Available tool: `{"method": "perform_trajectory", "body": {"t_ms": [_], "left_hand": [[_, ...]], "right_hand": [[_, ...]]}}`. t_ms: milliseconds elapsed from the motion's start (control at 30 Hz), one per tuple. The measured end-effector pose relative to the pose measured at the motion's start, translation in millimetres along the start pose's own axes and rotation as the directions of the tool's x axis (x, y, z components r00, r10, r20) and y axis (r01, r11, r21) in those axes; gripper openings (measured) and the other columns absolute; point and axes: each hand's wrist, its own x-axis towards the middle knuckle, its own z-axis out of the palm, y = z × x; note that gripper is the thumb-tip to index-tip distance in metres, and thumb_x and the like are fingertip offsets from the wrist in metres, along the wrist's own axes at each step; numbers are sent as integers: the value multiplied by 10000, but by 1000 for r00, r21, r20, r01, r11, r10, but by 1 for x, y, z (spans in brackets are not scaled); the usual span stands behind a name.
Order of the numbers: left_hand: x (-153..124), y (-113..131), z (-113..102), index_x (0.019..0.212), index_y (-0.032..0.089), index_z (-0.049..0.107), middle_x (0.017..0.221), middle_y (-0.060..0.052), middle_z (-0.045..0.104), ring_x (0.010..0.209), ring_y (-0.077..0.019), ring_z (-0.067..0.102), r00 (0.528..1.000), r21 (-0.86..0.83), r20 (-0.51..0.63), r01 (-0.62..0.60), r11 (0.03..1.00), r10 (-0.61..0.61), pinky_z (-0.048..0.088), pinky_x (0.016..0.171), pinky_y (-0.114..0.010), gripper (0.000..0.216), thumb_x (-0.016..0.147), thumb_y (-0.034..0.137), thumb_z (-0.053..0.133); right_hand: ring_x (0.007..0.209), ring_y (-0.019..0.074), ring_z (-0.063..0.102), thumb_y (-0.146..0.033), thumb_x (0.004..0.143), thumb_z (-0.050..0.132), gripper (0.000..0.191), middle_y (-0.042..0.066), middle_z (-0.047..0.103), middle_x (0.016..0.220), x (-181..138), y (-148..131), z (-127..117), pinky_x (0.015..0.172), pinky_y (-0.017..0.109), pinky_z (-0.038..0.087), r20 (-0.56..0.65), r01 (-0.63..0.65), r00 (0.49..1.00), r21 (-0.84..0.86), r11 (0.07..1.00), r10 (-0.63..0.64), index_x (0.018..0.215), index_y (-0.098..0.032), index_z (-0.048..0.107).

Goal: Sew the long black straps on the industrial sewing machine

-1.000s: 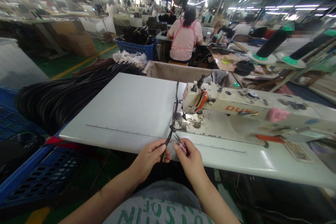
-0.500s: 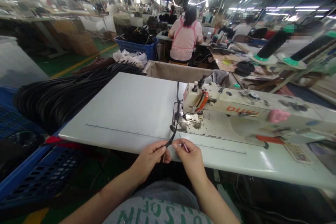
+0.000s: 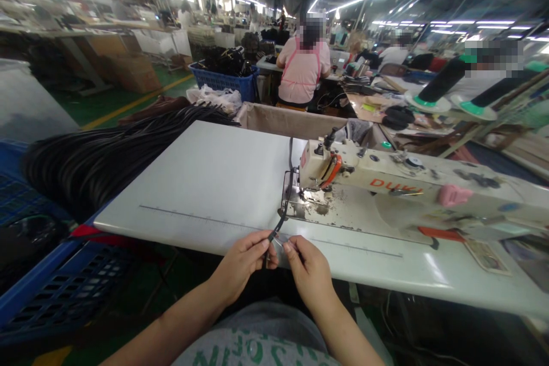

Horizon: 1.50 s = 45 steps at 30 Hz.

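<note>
My left hand [image 3: 250, 256] is closed, pinching a narrow black strap [image 3: 287, 206] at the front edge of the sewing table. From my fingers the strap runs back across the table, past the needle area of the sewing machine [image 3: 360, 168]. Close on the right, my right hand [image 3: 309, 267] pinches a thin metal-tipped tool [image 3: 279, 242]. Its tip points left at the strap beside my left fingers; whether it touches cannot be made out. Most of the tool is hidden in my right hand.
Left of the white table [image 3: 214, 171] lies a thick bundle of black straps [image 3: 98, 154]. A blue crate [image 3: 72, 280] stands below it. Black thread cones [image 3: 444, 81] rise at right. Ahead, a person in a pink apron [image 3: 300, 71] sits beside a blue basket [image 3: 225, 81].
The tool in my right hand has turned: its tip pointed up and away before, and now points left toward the strap. Its pink end no longer shows. My left hand has barely moved.
</note>
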Motion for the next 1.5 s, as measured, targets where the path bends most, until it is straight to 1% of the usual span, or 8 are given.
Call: {"method": "perform_trajectory", "body": {"t_ms": [333,633,833,1000,1067,1200,1367,1500], "left_hand": [[-3,3,3,1033,137,766,824,-56,676,767,-176,649,1000,-45,0,23,999,-23,544,763,-326,460,785,506,883],[4,6,0,1111,115,760,835,-47,651,753,-134,638,974,-243,12,222,944,-226,545,712,-257,458,744,323,939],[8,3,3,902,145,737,822,-25,671,755,-136,631,992,-6,-56,108,994,-109,517,732,-263,429,632,369,983],[16,2,0,870,152,733,801,-41,714,766,-157,634,1000,247,-9,-2,969,4,476,769,-285,368,692,417,917],[20,1,-1,928,158,760,817,-37,716,785,-159,630,1000,269,17,-17,963,13,465,778,-286,382,695,420,914],[24,-3,6,1015,175,800,836,-29,711,806,-158,620,998,245,62,-23,969,8,461,786,-282,441,668,412,937],[31,2,18,901,155,803,826,-38,712,764,-141,612,997,107,68,22,994,-30,473,730,-264,402,639,406,976],[52,24,15,885,134,804,891,-72,749,824,-139,639,996,-111,-33,-89,990,86,513,801,-258,376,654,367,987]], "right_hand": [[692,207,631,-484,1081,409,441,26,684,727,4,2,2,652,292,429,-75,20,997,-69,997,-25,814,-232,653],[621,192,595,-645,1057,380,527,-4,627,673,-1,22,-20,603,279,462,-170,-89,983,-73,993,76,861,-227,634],[881,335,695,-709,1018,323,642,147,746,936,5,52,-57,804,450,539,-266,-206,953,-212,955,146,1019,-189,699],[1142,468,594,-785,937,379,852,308,665,1190,6,61,-72,1055,658,433,-392,-191,919,-369,910,34,1193,-57,739],[1093,405,633,-718,965,439,722,247,698,1153,0,52,-64,1023,582,490,-307,-137,950,-259,956,53,1205,-109,741],[948,264,685,-623,991,565,470,103,748,1037,-15,24,-29,884,369,549,165,-87,985,224,971,50,1134,-215,749],[759,193,575,-664,930,664,498,27,630,792,-21,5,-5,732,301,468,237,-114,971,364,924,26,814,-184,722],[731,184,564,-642,880,742,469,18,645,741,-26,12,-20,737,306,432,408,-275,909,431,860,86,866,-173,766]]}}
